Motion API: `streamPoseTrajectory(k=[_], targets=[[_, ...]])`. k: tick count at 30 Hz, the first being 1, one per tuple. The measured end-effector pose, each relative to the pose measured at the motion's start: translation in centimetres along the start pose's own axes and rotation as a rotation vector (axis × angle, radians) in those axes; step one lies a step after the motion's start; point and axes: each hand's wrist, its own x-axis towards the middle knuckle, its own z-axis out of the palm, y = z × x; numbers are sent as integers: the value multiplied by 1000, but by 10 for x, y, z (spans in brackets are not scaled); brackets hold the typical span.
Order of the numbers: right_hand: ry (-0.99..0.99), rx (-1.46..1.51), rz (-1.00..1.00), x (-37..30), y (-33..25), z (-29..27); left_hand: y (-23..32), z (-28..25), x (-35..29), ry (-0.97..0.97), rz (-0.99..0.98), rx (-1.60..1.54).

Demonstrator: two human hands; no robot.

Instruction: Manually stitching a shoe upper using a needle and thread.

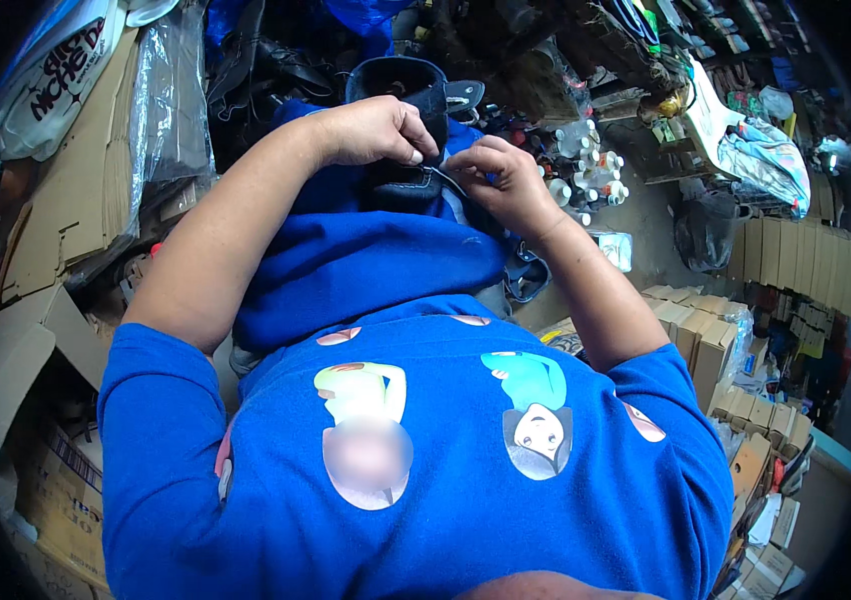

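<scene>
A dark boot [396, 75] stands on my lap over blue cloth [376, 245], its open top facing away from me. A strap [464, 95] sticks out at its upper right, and pale stitching runs along its near part. My left hand [386, 132] is closed against the boot's near side, thumb and fingers pinched together; what lies between them is hidden. Just right of it, my right hand [506, 180] is closed with curled fingers. A thin whitish thread [449, 181] shows beside its fingertips, close to the boot.
Flattened cardboard [76, 190] and clear plastic wrap [168, 110] stand at the left. To the right, several white-capped bottles [596, 165] stand on the floor. Farther right are a dark plastic bag [706, 228] and stacked cardboard boxes [796, 255]. Dark leather-like pieces [256, 65] lie beyond my left hand.
</scene>
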Motion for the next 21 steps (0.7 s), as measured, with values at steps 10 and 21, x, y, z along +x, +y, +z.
streamPoseTrajectory(k=[10, 21], targets=[[-33, -226, -77, 0, -10, -2, 3, -2, -5, -78, -12, 98], [-273, -710, -204, 26, -57, -13, 5, 0, -4, -77, -54, 116]])
